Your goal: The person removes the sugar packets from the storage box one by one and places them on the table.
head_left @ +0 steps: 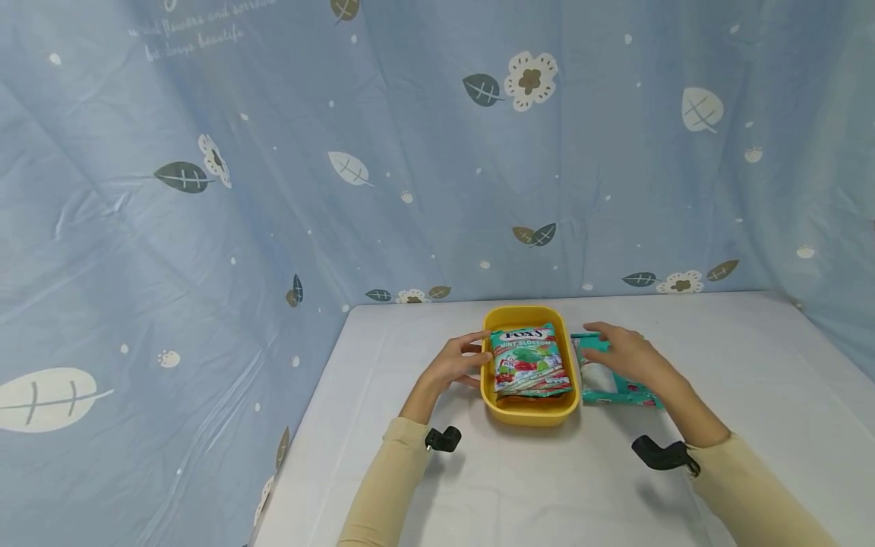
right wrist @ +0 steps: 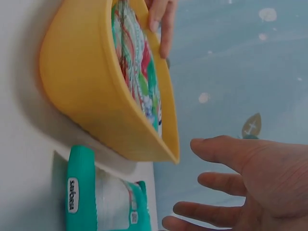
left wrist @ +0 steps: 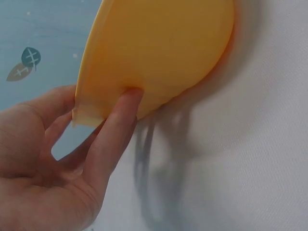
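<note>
The left hand [head_left: 454, 362] pinches the yellow bin [head_left: 529, 417], which lies at its 3 o'clock, with a Fox's Mint Blossom bag [head_left: 528, 361] inside. The right hand [head_left: 629, 354] — relaxed, grasping nothing — partly hides the teal packet [head_left: 598, 380] at the bin's 3 o'clock.

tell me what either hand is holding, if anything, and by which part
The left hand grips the yellow container by its left wall and rim; the right hand holds nothing.
</note>
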Action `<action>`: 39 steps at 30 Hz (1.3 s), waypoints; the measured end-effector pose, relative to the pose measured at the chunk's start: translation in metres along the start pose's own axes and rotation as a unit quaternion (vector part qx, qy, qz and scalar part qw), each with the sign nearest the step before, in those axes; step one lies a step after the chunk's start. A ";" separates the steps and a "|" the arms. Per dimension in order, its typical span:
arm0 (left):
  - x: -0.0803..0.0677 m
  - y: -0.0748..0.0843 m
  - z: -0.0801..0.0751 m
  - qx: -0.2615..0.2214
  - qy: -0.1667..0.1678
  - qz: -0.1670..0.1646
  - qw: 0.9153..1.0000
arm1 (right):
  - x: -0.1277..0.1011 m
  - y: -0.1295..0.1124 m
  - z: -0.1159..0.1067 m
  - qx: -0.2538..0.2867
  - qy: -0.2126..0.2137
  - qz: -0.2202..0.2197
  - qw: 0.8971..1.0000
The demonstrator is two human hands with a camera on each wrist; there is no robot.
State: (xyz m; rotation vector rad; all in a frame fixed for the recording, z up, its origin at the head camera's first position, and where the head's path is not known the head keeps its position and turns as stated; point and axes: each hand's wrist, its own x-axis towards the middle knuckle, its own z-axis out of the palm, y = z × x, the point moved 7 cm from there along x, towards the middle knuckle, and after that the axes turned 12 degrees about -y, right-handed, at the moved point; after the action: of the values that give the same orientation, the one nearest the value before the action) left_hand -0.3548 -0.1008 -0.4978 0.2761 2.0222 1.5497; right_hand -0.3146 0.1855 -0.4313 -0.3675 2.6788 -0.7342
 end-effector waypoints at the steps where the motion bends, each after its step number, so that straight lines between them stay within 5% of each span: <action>1: 0.000 0.001 0.000 -0.002 -0.001 0.002 1.000 | 0.001 -0.002 0.000 0.001 0.002 -0.002 1.000; 28: -0.001 -0.001 0.000 -0.019 0.000 0.003 1.000 | 0.024 -0.052 0.007 0.006 -0.008 -0.051 0.999; 39: -0.002 -0.001 0.001 -0.014 0.003 0.003 1.000 | 0.032 -0.057 0.015 -0.008 -0.013 -0.027 1.000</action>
State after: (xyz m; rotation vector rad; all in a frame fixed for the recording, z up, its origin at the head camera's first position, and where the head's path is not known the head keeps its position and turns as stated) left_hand -0.3522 -0.1011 -0.4979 0.2673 2.0043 1.5816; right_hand -0.3294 0.1206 -0.4208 -0.4525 2.6607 -0.7199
